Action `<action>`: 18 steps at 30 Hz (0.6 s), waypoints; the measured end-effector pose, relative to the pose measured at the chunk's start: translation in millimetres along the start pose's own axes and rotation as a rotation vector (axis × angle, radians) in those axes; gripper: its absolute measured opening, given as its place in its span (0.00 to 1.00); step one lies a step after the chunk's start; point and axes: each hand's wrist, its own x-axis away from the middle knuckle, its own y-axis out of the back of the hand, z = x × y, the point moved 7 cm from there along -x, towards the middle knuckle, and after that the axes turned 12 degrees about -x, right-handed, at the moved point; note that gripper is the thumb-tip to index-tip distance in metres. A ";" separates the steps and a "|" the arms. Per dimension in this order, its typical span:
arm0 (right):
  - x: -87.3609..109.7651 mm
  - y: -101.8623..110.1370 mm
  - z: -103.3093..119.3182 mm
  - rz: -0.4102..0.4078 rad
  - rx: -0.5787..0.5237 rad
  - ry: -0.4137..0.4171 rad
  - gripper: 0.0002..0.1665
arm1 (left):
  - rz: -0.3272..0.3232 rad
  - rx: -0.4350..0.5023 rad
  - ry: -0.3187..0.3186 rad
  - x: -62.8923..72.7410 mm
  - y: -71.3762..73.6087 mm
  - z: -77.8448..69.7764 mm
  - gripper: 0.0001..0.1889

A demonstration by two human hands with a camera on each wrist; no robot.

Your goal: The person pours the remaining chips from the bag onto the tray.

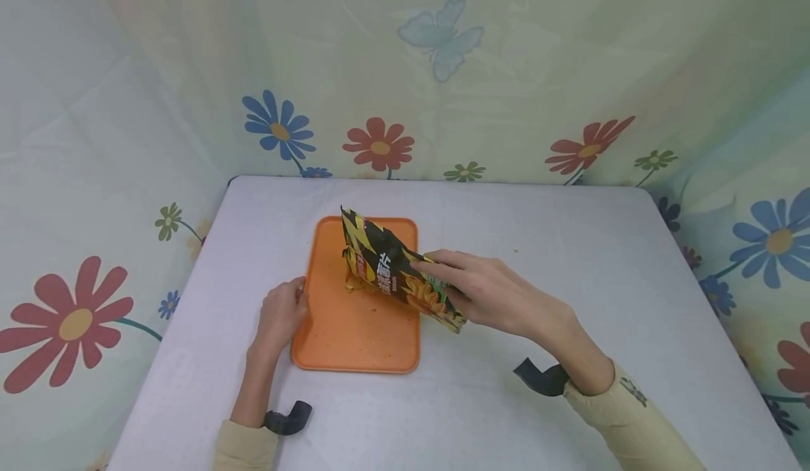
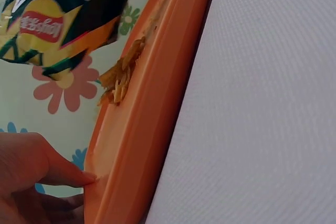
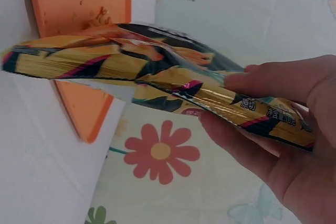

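My right hand (image 1: 490,288) grips a black and yellow bag of potato chips (image 1: 389,263) by its side, thumb on one face and fingers on the other. The bag slants over the upper right part of an orange tray (image 1: 354,337), its far end tipped over the tray. Below that end lies a small heap of golden-brown chips (image 2: 123,72), partly hidden by the bag in the head view. At the tray's left edge, my left hand (image 1: 281,313) pinches the rim between thumb and fingers. A few crumbs dot the tray floor.
A white cloth covers the table (image 1: 538,225) under the tray. Curtains printed with flowers and a butterfly (image 1: 441,39) hang behind and at both sides. Dark curved straps (image 1: 541,377) sit at both wrists. One tiny yellow crumb lies right of the tray.
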 end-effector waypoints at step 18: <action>0.3 2.0 1.7 -0.022 0.022 0.009 0.34 | 0.005 -0.001 0.010 0.0 -0.6 0.1 0.22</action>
